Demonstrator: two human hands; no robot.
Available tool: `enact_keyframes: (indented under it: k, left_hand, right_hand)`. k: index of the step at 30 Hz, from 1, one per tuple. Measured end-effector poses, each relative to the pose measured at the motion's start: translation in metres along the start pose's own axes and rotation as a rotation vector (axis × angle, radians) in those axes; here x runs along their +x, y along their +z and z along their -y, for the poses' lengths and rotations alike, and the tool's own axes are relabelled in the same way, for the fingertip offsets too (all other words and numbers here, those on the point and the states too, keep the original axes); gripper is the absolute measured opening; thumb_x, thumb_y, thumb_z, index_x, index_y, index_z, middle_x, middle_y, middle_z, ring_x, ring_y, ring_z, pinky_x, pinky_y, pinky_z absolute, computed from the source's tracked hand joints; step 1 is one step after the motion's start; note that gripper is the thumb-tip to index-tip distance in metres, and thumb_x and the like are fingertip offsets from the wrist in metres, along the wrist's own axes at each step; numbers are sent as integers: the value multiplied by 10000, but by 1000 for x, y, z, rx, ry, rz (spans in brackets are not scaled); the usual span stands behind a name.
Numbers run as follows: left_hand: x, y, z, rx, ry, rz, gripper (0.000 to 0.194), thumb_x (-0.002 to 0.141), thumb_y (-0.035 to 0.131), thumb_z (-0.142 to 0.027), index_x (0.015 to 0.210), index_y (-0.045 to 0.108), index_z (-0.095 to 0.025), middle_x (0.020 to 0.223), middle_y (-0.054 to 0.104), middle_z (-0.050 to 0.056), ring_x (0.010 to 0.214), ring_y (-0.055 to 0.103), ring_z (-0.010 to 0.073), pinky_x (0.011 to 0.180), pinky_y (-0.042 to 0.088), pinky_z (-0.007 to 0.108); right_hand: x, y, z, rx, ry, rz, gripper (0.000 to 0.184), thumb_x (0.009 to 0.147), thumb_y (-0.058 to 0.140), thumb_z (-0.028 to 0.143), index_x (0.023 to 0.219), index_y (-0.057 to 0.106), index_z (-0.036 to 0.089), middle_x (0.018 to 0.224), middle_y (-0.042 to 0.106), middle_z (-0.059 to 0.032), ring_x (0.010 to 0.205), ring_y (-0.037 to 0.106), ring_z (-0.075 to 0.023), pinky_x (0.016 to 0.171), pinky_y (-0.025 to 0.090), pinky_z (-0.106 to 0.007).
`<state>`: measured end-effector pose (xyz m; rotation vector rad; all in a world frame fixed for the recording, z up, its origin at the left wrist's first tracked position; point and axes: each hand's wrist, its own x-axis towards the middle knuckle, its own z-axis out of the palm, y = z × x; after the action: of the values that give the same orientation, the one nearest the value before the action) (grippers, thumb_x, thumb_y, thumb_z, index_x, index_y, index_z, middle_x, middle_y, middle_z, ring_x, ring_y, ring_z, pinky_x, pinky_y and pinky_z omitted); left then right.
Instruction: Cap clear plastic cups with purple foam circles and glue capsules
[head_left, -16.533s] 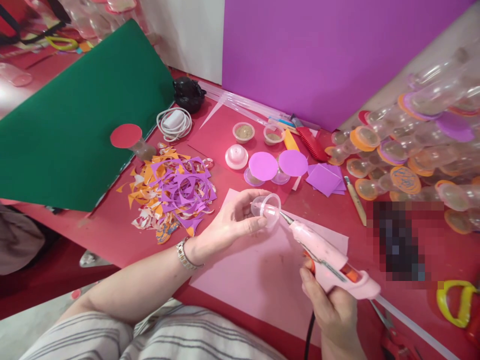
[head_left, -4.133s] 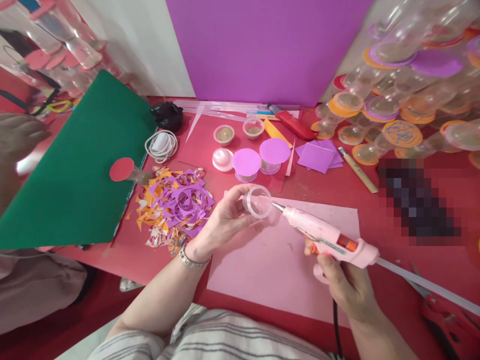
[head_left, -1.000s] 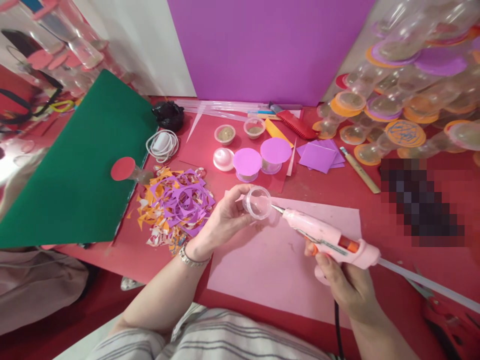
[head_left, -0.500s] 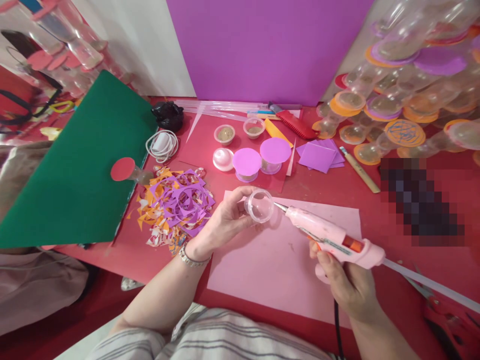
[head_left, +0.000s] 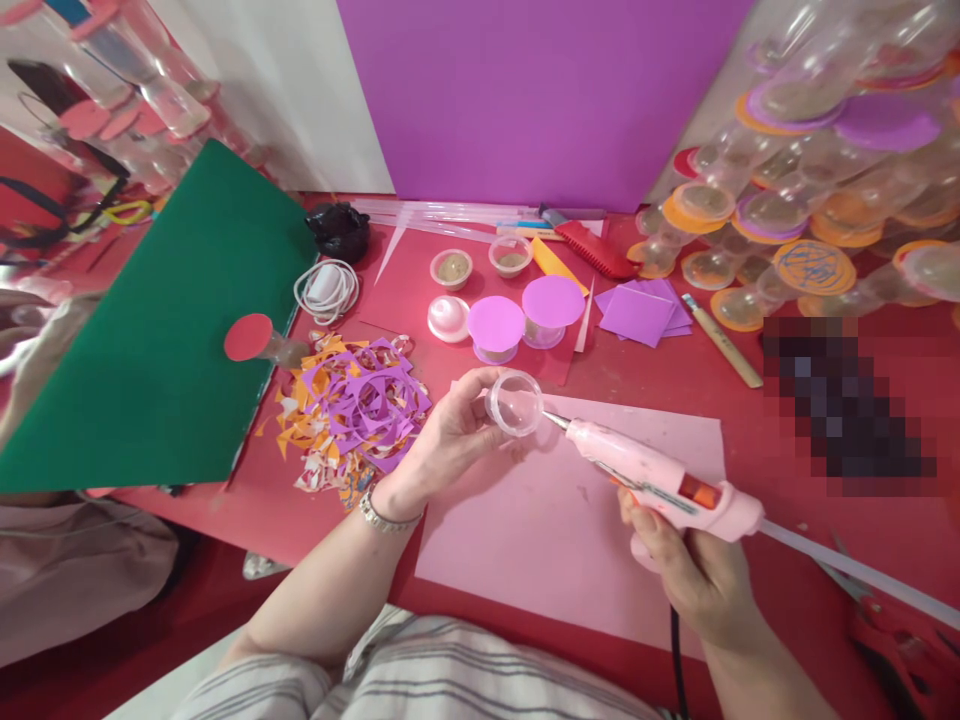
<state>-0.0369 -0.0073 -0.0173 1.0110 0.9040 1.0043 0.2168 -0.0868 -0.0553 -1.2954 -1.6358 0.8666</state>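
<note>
My left hand [head_left: 465, 425] grips a small clear plastic cup [head_left: 516, 405] by its side, its round opening tilted toward me. A pink hot glue gun [head_left: 660, 470] is in my right hand [head_left: 690, 560], fingers wrapped round its handle at the trigger. The gun's metal nozzle meets the cup's rim on the right, or comes very close to it. A long clear glue stick [head_left: 847, 565] sticks out of the gun's back. Under both hands lies a pink sheet [head_left: 525, 540].
Behind are purple-topped cups [head_left: 495, 325], two cups of sand-like grains [head_left: 452, 268], purple squares [head_left: 637, 312] and a wooden-handled tool [head_left: 724, 345]. Paper scraps [head_left: 367, 400] and a green board [head_left: 172, 360] are left. Stacked plastic cups [head_left: 780, 210] stand right, red-handled scissors [head_left: 892, 630] nearer me.
The cup has shifted slightly up and left in my left hand, and the glue gun has followed it a little to the left. The nozzle stays at the rim.
</note>
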Motion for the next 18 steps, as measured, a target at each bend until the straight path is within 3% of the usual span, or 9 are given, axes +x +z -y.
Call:
enact_keyframes:
  k: [6,9,14,18]
  left_hand:
    - [0,0,-1,-1,2,26,402,833,808,-352,1156,612,-214,1066,700,52,802,668,132,720,550,254]
    - [-2,1,-3,13,-25,35,396,830,811,-355,1155,633,-217,1155,694,69,870,675,149,760,556,262]
    - [-4,3,-7,45,-39,65,380,849,792,-333,1185,661,-214,1117,712,77,908,682,174,808,558,293]
    - [-4,2,-8,78,-44,53,376,852,789,-313,1192,665,-212,1132,709,80,945,676,181,830,553,295]
  right_hand:
    - [2,2,0,-3,-54,-25,163,972,638,310,1041,719,187,741,739,-66,609,701,-202,519,587,-269]
    - [4,2,3,22,-7,-13,151,979,625,321,972,703,193,692,706,-48,578,676,-189,492,563,-259]
    - [4,0,3,58,29,-7,119,978,624,295,964,693,200,602,645,-5,472,595,-146,410,478,-227]
    - [5,1,4,62,22,-12,114,979,623,292,942,681,202,603,639,-6,471,587,-145,410,474,-230]
